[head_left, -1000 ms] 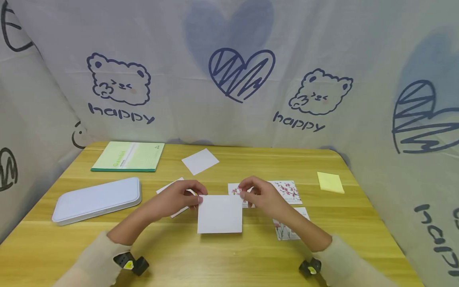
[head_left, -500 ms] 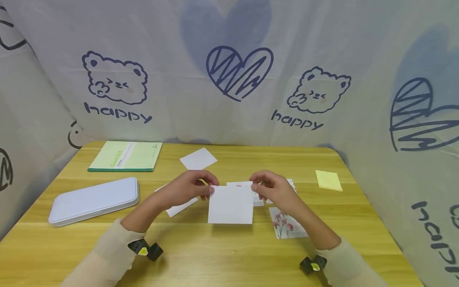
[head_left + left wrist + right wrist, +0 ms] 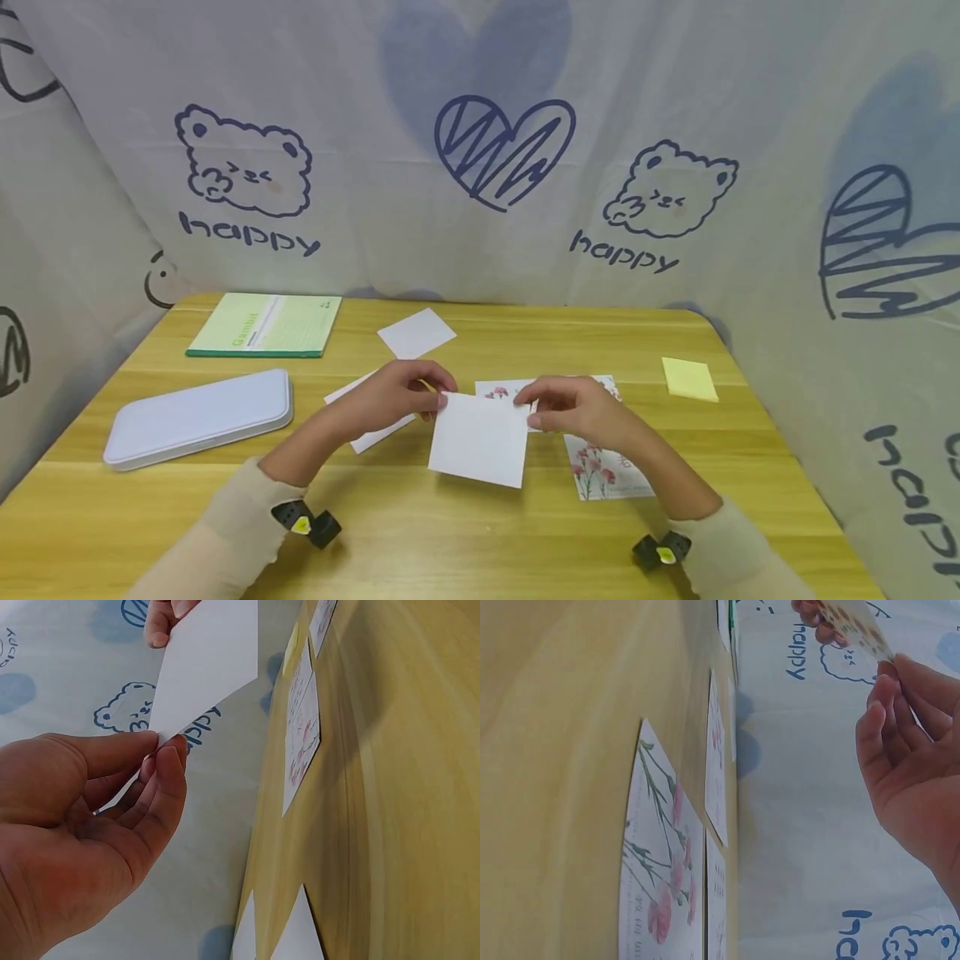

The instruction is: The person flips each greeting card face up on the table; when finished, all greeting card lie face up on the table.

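My left hand [image 3: 397, 400] pinches the upper left corner of a white-backed card [image 3: 480, 437], held above the table. My right hand [image 3: 581, 408] pinches its upper right corner. The blank side faces me, tilted slightly; in the right wrist view the card's far side [image 3: 859, 626] carries a brownish-orange printed pattern. Under and beside my right hand lie several flower-printed cards, among them a pink carnation card [image 3: 600, 473] and one partly hidden behind the held card [image 3: 498, 388]. Behind my left hand a blank white card [image 3: 378, 435] lies partly covered.
Another white card [image 3: 417, 333] lies at the back of the wooden table [image 3: 480, 558]. To the left are a pale pencil case [image 3: 198, 417] and a green notebook [image 3: 266, 325]. A yellow sticky-note pad [image 3: 689, 379] lies at the right. A patterned curtain [image 3: 360, 167] hangs behind.
Both hands have shifted the card to the right and a little away from me. Since half a second ago its right side has dipped, and the right hand has come lower and slightly inward.
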Available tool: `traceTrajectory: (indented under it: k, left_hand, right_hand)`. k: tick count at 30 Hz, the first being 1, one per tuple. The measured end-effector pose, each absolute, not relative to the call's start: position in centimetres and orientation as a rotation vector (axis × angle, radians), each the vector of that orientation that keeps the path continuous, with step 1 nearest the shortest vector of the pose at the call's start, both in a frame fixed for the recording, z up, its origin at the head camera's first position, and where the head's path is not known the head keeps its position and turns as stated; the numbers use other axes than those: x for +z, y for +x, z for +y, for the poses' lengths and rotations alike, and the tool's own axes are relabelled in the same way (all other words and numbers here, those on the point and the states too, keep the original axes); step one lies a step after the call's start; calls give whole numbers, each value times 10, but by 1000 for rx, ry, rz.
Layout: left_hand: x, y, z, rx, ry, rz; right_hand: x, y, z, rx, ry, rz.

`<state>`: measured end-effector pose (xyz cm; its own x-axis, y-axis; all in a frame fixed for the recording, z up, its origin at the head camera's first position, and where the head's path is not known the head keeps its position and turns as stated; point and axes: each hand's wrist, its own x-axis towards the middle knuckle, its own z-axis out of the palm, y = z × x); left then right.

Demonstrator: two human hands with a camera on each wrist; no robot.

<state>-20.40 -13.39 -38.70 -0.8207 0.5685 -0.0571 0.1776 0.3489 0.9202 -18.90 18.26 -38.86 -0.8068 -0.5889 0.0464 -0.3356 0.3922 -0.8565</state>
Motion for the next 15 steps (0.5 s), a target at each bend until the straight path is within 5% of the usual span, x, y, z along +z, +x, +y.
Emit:
traceTrajectory:
  k: [15]
  left_hand:
    - [-405, -203, -124, 1517, 640, 2103]
  right_hand:
    - [-392, -189, 178, -1724, -626, 2264]
